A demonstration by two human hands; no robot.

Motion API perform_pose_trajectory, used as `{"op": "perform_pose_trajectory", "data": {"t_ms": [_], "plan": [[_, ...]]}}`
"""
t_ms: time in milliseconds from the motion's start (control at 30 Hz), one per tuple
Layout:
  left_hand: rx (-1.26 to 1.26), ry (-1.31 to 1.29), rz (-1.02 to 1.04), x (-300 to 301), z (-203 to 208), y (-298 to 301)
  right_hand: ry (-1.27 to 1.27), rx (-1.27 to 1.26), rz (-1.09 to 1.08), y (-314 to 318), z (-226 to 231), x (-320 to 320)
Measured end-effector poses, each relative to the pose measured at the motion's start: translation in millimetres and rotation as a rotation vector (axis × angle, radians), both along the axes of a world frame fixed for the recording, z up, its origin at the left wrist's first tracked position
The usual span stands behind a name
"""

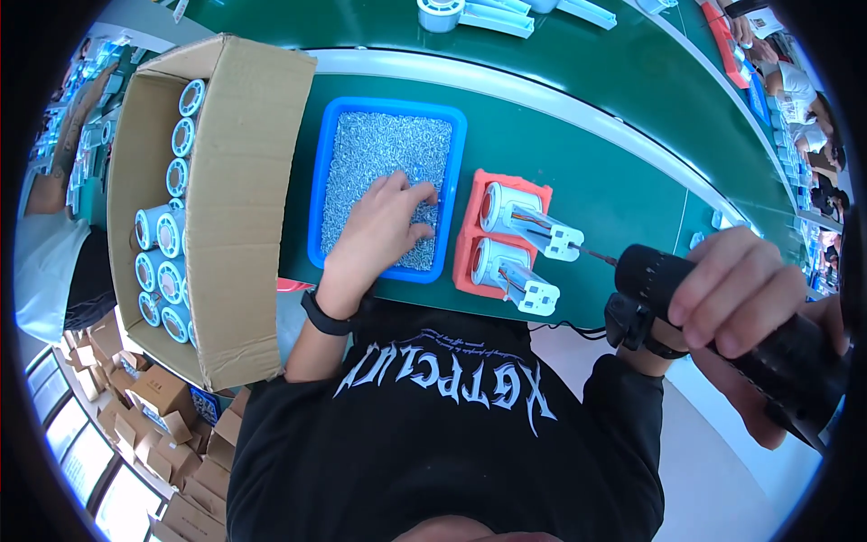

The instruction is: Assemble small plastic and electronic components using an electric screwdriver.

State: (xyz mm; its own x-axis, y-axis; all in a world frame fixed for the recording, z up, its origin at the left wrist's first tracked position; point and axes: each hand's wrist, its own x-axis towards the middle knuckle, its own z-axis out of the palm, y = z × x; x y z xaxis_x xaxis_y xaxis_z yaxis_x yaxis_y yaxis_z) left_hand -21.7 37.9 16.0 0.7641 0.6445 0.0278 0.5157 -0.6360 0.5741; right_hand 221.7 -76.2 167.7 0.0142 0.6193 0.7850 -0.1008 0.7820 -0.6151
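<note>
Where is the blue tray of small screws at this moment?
In the head view the blue tray lies on the green table, between the cardboard box on its left and the orange holder on its right; the left hand rests in it.

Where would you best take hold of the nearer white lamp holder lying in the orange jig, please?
Probably by the round white barrel of the nearer lamp holder, coming down from above with fingers on either side. It lies on its side in the orange jig, so the barrel's top is exposed. The wires and narrow plug end toward the electric screwdriver look less sturdy.
</note>
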Motion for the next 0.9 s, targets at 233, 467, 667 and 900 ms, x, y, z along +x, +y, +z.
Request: {"op": "perform_pose_trajectory", "data": {"t_ms": [233,467,667,900], "plan": [[-0.152,0.058,0.001,-5,-5,3,-0.098,-0.133,0.083,12,-2,-13],[-0.230,-0.169,0.145,-5,-8,2,-0.089,-0.021,0.150,14,-10,-17],[-0.299,-0.485,0.004,31,-2,-19,-0.126,-0.061,0.055,4,-11,-9],[-0.710,-0.741,0.094,58,-21,-42,-0.170,-0.121,0.178,9,-11,-1]]}}
